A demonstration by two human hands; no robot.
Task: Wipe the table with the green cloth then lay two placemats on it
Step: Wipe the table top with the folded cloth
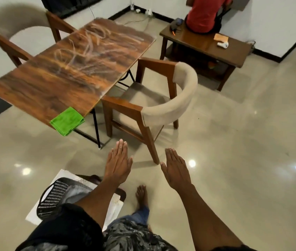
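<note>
Both hands are held out flat over the floor, palms down, fingers straight and together, gripping nothing: the left hand (118, 161) and the right hand (176, 169). Well beyond the left fingertips, one folded green cloth (67, 121) lies on the near corner of the single wooden table (67, 69) (its top streaked pale). Two cushioned chairs (154, 104) flank it.

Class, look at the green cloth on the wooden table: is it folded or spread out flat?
Folded. The bright green cloth lies as a compact layered square at the brown wooden table's near corner, stacked edges showing, overhanging slightly.
</note>
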